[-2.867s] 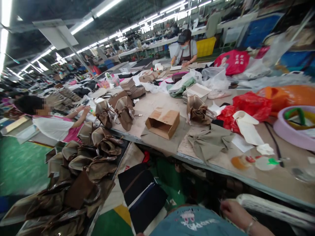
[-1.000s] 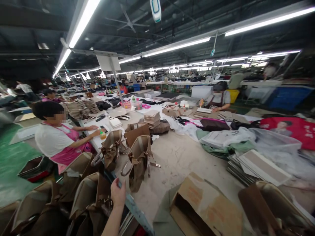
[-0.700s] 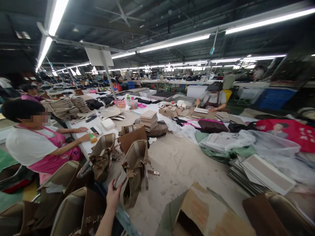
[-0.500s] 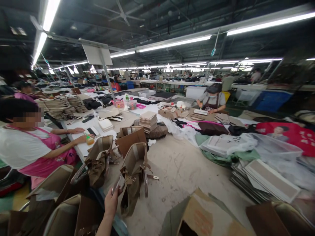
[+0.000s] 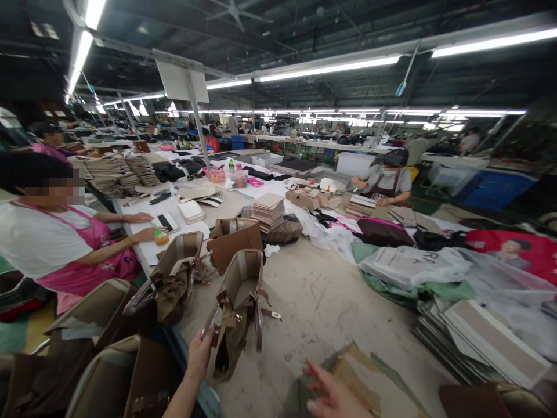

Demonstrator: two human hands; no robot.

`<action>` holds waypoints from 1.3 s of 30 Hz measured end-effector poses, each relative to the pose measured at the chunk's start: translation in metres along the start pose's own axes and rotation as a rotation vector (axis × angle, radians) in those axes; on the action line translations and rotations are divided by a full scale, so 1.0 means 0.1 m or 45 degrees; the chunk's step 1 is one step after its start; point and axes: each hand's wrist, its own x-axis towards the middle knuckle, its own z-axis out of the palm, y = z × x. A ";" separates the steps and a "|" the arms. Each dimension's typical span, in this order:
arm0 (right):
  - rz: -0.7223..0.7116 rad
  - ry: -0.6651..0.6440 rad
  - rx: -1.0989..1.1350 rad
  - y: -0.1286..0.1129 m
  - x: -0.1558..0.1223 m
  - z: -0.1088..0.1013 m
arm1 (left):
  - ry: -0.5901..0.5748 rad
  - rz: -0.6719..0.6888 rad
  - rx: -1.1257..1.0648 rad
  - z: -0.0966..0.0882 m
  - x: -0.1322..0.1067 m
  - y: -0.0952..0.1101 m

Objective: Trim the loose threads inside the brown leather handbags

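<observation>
At the near left of the table, my left hand (image 5: 201, 351) is closed on the handle of a brown handbag (image 5: 237, 307). That bag stands with its mouth open and its straps and metal buckle hanging at the side. My right hand (image 5: 324, 389) is at the lower edge of the view, fingers apart and nothing in them. It is in front of a cardboard box (image 5: 372, 377) with green cloth about it; whether it touches the box I cannot tell. A second brown handbag (image 5: 174, 278) stands to the left.
Stacked brown panels (image 5: 267, 212) stand behind the bags. Plastic-wrapped sheets (image 5: 404, 264) and grey boards (image 5: 491, 342) lie on the right. More bags (image 5: 113, 377) crowd the lower left. A co-worker in a pink apron (image 5: 87, 249) works at left; another person (image 5: 389, 183) sits across the table.
My right hand has come into view at the bottom, by the cardboard box. My left hand stays on the bag's handle. The camera has turned slightly to the left.
</observation>
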 end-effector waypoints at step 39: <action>-0.371 0.734 1.513 -1.07 -1.64 -2.05 | -1.138 -0.337 -1.510 0.38 -1.27 2.95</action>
